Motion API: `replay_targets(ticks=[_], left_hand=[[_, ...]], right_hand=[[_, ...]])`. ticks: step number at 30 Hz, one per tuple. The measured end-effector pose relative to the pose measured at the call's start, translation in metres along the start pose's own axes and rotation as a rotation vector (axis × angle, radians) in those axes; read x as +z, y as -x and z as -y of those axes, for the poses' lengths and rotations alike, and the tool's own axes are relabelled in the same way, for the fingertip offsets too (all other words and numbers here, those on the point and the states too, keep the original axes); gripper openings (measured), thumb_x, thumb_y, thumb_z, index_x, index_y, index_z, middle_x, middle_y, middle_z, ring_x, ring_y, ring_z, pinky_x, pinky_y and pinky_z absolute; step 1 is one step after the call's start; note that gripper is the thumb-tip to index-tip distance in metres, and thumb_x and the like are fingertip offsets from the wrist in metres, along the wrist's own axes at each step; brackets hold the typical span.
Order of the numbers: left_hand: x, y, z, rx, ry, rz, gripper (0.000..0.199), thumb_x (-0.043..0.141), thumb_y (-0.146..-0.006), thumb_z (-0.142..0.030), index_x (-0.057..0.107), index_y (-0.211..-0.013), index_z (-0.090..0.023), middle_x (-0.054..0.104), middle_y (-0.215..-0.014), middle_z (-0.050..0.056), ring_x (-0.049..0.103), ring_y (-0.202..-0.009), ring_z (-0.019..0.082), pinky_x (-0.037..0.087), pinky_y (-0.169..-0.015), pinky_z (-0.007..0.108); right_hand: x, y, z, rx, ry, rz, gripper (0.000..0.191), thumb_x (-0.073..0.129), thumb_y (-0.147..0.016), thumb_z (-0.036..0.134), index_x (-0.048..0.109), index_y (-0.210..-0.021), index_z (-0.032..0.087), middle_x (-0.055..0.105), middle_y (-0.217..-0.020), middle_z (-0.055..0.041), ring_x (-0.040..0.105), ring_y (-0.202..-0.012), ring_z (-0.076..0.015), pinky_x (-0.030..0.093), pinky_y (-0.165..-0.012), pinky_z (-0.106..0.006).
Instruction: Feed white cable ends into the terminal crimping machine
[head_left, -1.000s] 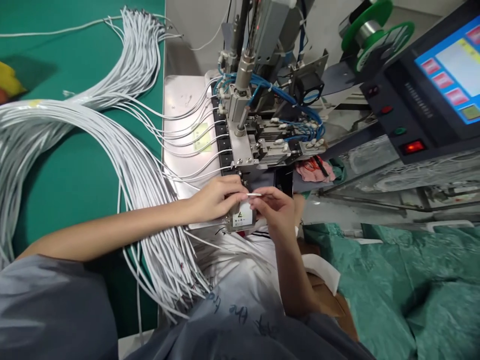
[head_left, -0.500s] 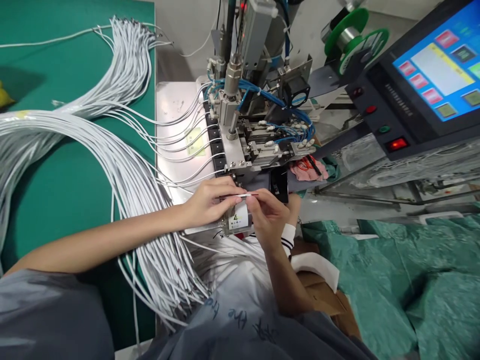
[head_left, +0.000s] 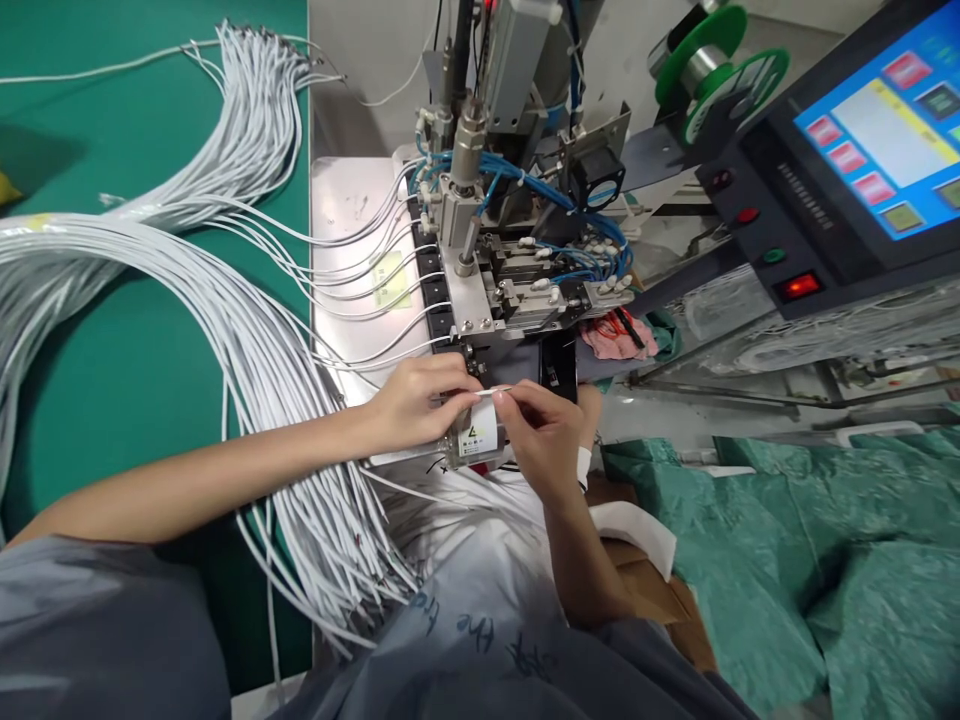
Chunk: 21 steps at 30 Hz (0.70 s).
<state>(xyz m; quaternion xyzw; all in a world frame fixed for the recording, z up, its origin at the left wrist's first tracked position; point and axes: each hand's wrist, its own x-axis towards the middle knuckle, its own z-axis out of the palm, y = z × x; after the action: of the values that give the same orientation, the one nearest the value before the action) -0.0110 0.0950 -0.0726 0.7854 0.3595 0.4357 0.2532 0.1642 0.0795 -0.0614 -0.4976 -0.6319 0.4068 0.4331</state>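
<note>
Half a second ago, a dark line showed along our left fingertips; now we see mainly the short, thin white piece [head_left: 487, 392] between both hands. We judge this a small adjustment in handling. Our left hand [head_left: 431, 398] and right hand [head_left: 546, 430] each pinch one end, thumb against finger. The piece lies above the clear box with a white label [head_left: 478, 430], apart from the metal machine with blue tubes [head_left: 463, 215]. White cables run to its row of black blocks [head_left: 436, 292]. On the green worktop [head_left: 135, 400], our left forearm crosses the thick white cable bundle [head_left: 217, 310], obstructing access there.
</note>
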Motion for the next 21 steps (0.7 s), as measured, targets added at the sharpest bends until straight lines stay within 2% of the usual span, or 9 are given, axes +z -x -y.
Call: replay_targets(ticks=[3,5,9,12,14,17,19,21], left_hand=[[0.0,0.0,0.0,-0.011,-0.031,0.035,0.014,0.054,-0.085,-0.018,0.065,-0.078,-0.013,0.059,-0.068,0.003,0.052,-0.061,0.011,0.041,-0.055,0.021],[0.0,-0.002,-0.001,-0.046,-0.013,0.045,0.014,0.055,-0.084,-0.018,0.063,-0.074,-0.013,0.056,-0.066,0.002,0.05,-0.06,0.01,0.04,-0.056,0.021],[0.0,-0.003,-0.002,-0.085,0.06,0.042,0.018,0.058,-0.083,-0.02,0.056,-0.066,-0.014,0.052,-0.061,-0.001,0.047,-0.057,0.008,0.037,-0.054,0.02],[0.0,0.0,0.001,0.031,-0.05,0.039,0.014,0.054,-0.085,-0.018,0.057,-0.072,-0.014,0.053,-0.064,0.0,0.046,-0.058,0.009,0.036,-0.053,0.02],[0.0,0.003,0.003,0.151,-0.242,0.053,0.014,0.05,-0.087,-0.014,0.059,-0.076,-0.014,0.053,-0.066,0.002,0.045,-0.059,0.01,0.034,-0.052,0.022],[0.0,0.006,0.005,0.254,-0.485,0.08,0.02,0.045,-0.088,-0.013,0.058,-0.073,-0.014,0.052,-0.066,0.003,0.043,-0.059,0.012,0.031,-0.052,0.025],[0.001,0.007,0.004,0.224,-0.493,0.087,0.021,0.043,-0.088,-0.013,0.059,-0.073,-0.014,0.052,-0.066,0.003,0.044,-0.06,0.012,0.033,-0.053,0.024],[0.001,0.006,0.004,0.124,-0.388,0.084,0.02,0.044,-0.089,-0.015,0.06,-0.077,-0.014,0.052,-0.067,0.002,0.046,-0.061,0.011,0.035,-0.054,0.023]], right_hand=[[-0.004,-0.005,-0.002,0.068,-0.009,0.078,0.021,0.06,-0.08,0.027,0.063,-0.063,0.016,0.046,-0.056,0.0023,0.039,-0.049,-0.0081,0.029,-0.045,-0.024],[-0.002,-0.006,-0.004,0.068,-0.047,0.077,0.022,0.061,-0.08,0.027,0.063,-0.062,0.016,0.045,-0.056,0.0024,0.039,-0.049,-0.008,0.029,-0.045,-0.024],[0.012,-0.001,-0.004,-0.053,-0.052,-0.07,0.023,0.058,-0.082,0.025,0.062,-0.062,0.016,0.042,-0.054,0.003,0.036,-0.049,-0.0077,0.027,-0.045,-0.024],[0.018,0.002,-0.002,-0.196,0.091,-0.187,0.023,0.056,-0.082,0.019,0.06,-0.059,0.015,0.039,-0.052,0.0037,0.034,-0.049,-0.007,0.027,-0.047,-0.024],[0.015,0.0,-0.002,-0.231,0.177,-0.16,0.026,0.056,-0.081,0.017,0.055,-0.055,0.015,0.035,-0.051,0.0043,0.032,-0.048,-0.0064,0.026,-0.047,-0.024],[0.006,-0.008,-0.006,-0.145,0.151,0.002,0.028,0.056,-0.08,0.016,0.052,-0.053,0.015,0.035,-0.051,0.0047,0.031,-0.047,-0.0059,0.025,-0.047,-0.024],[0.004,-0.012,-0.01,-0.101,0.096,0.073,0.027,0.056,-0.08,0.017,0.053,-0.054,0.015,0.037,-0.051,0.0044,0.032,-0.048,-0.0059,0.025,-0.047,-0.023],[0.005,-0.014,-0.012,-0.124,0.069,0.044,0.028,0.056,-0.08,0.017,0.053,-0.053,0.015,0.037,-0.051,0.004,0.033,-0.048,-0.0062,0.024,-0.047,-0.024]])
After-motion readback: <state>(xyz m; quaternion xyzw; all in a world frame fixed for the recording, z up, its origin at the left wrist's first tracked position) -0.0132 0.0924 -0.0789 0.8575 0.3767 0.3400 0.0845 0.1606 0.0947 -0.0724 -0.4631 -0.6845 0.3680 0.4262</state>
